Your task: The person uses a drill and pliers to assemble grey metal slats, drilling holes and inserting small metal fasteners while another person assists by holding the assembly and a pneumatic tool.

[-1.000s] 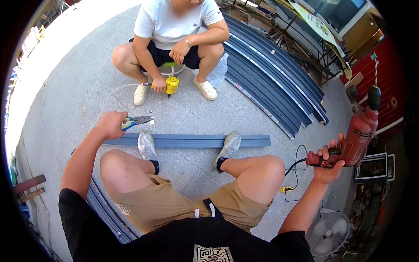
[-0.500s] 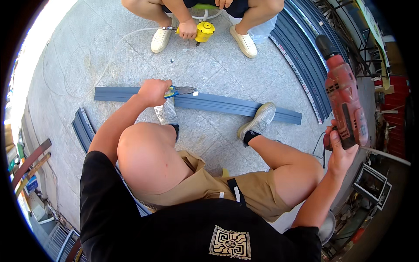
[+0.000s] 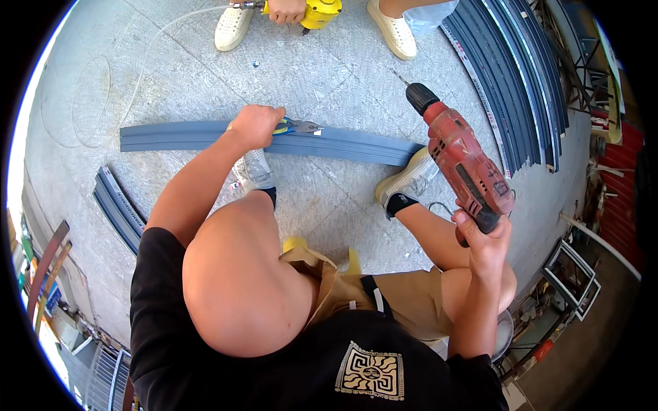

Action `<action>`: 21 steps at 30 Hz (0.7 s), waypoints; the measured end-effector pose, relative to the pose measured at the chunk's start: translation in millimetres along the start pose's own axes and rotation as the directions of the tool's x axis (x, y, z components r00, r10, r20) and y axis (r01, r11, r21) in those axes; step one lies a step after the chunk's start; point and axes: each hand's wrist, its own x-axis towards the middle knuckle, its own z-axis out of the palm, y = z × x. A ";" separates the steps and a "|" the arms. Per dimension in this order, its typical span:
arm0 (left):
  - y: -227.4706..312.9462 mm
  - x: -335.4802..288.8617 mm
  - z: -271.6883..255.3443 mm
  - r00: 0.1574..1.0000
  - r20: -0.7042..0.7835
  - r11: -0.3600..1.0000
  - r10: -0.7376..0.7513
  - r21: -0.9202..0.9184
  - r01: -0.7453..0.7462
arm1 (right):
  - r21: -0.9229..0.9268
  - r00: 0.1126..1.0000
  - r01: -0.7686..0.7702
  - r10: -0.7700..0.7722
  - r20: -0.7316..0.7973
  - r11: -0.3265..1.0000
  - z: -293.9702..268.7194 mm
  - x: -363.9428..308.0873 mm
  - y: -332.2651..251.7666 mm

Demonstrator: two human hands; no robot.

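My left hand is closed around a pair of pliers with blue and yellow handles. Its jaws lie over a long grey-blue metal profile on the ground, beside a small white piece I cannot make out clearly. My right hand grips a red power drill by its handle, raised on the right above my knee. A thin bit in the black chuck points toward the far left, apart from the profile. My shoes rest at the profile, one near its middle and one at its right end.
Opposite me a person's hand holds a yellow air tool with a pale hose. Many long dark profiles are stacked at the right; shorter ones lie at the left. Small metal frames stand at the lower right.
The drill has swung left and inward with my right hand, and its bit now shows. My left hand keeps the pliers at the profile. The view has shifted downward.
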 end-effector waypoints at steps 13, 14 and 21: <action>3.7 7.8 27.9 0.999 -0.049 1.000 -0.021 0.013 0.021 | 0.085 0.989 0.027 -0.039 0.143 0.996 30.8 -2.7 -16.5; 0.4 5.8 30.0 0.997 -0.064 0.999 -0.033 0.011 0.034 | 0.086 0.990 0.020 -0.032 0.137 0.996 32.0 -2.7 -14.6; 0.9 14.2 32.1 0.998 -0.040 0.998 -0.038 0.048 0.040 | -0.033 0.989 -0.038 0.042 0.144 0.999 27.1 -8.2 1.7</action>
